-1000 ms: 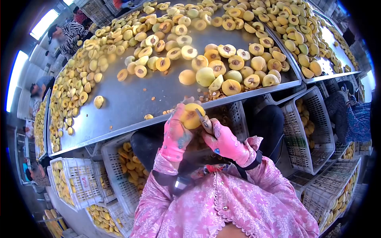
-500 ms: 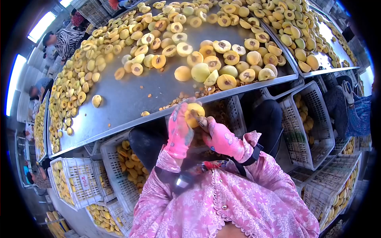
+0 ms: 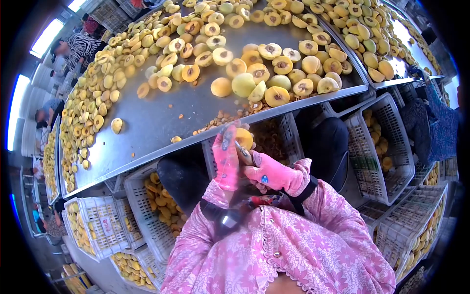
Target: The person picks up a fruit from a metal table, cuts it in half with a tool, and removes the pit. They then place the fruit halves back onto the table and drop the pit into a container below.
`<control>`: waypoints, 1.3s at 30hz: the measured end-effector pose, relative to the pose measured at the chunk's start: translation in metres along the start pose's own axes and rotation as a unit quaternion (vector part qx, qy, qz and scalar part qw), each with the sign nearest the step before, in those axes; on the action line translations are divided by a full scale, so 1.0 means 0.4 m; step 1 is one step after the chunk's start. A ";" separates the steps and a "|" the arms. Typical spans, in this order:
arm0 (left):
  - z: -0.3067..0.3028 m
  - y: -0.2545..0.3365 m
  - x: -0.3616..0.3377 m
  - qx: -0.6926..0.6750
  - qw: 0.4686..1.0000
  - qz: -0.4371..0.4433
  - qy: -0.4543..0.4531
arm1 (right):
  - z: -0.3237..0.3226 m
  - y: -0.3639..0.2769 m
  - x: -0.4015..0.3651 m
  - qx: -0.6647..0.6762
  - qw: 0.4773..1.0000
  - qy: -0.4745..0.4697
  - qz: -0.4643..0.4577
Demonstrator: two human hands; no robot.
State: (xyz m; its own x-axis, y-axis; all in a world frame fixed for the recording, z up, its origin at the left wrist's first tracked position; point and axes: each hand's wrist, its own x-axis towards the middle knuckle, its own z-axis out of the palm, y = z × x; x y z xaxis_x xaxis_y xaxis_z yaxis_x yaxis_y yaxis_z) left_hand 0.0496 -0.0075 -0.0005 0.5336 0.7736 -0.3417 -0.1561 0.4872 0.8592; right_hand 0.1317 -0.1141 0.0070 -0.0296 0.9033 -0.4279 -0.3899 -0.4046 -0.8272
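Note:
In a pink glove, my left hand [image 3: 226,159] holds a yellow fruit half [image 3: 244,139] just in front of the metal table's near edge. My right hand [image 3: 272,172], also in a pink glove, is closed around a small tool [image 3: 243,153] with a metal end, and its tip meets the fruit. Part of the fruit is hidden by the fingers. Beyond my hands, many halved fruits with brown centres [image 3: 277,96] lie on the metal table [image 3: 161,128], with small brown pieces [image 3: 221,119] along its near edge.
White crates of fruit stand left [image 3: 159,230] and right [image 3: 379,179] of my legs. Under the table edge, a crate [image 3: 292,139] holds brown scraps. A co-worker in blue [image 3: 443,122] is at the far right; another in stripes [image 3: 81,49] is at the upper left.
The tool's metal end now shows against the fruit. My right hand has turned and moved slightly down. At the right, the co-worker's arm has moved up toward the neighbouring table.

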 end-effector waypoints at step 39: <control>-0.179 0.127 0.315 -0.155 0.965 -0.135 -0.162 | -0.057 0.033 0.001 -0.274 0.957 0.064 -0.068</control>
State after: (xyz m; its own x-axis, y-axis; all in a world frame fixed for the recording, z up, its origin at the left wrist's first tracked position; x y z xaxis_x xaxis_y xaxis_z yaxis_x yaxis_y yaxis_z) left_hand 0.0494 0.1437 -0.0271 0.8133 0.4591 -0.3575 -0.1890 0.7896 0.5838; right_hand 0.1475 -0.1223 -0.0123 0.1140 0.9425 -0.3143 0.1606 -0.3296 -0.9303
